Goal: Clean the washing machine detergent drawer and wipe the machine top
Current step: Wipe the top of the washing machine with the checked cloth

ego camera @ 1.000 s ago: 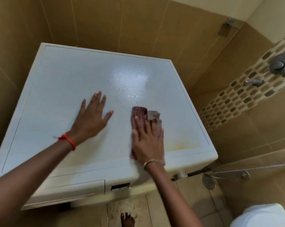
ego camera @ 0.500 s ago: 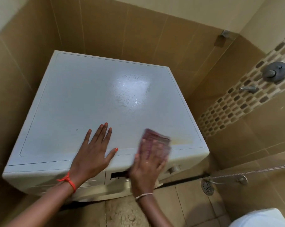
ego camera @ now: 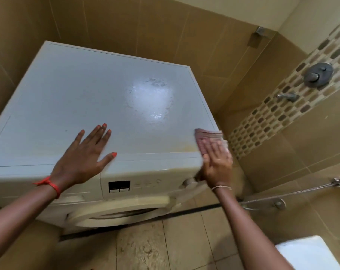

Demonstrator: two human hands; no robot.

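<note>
Washer (ego camera: pixel 48 172) sits in a tiled corner, back & L side close to the walls. Its top (ego camera: pixel 77 98) is white w/ a thin inset line round the edge.

Your L hand (ego camera: pixel 83 158) lies flat on the front-L part of the top, palm down, fingers straight & spread, thumb out to the R, gripping nothing. Red band (ego camera: pixel 50 185) on that wrist.

Drawer (ego camera: pixel 81 190) is on the front panel just below that wrist, L of the display (ego camera: pixel 119 186); partly hidden by your arm, can't tell if fully seated. Door (ego camera: pixel 122 209) is below the display.

Wet shiny patch (ego camera: pixel 149 98) mid-R on the top, well apart from both hands. Yellowish stain (ego camera: pixel 184 148) near the front-R edge, just L of the cloth (ego camera: pixel 208 136).

Cloth is pinkish, at the front-R corner of the top, hanging past the R edge; blurred. Your R hand (ego camera: pixel 216 162) presses on it w/ straight fingers, palm down, not curled round it. Thin bracelet (ego camera: pixel 221 187) on that wrist. Knob (ego camera: pixel 188 182) on the panel sits just under that hand.

R wall: valve (ego camera: pixel 318 75) & spout (ego camera: pixel 288 96) on the mosaic strip, hose (ego camera: pixel 292 193) lower down.
</note>
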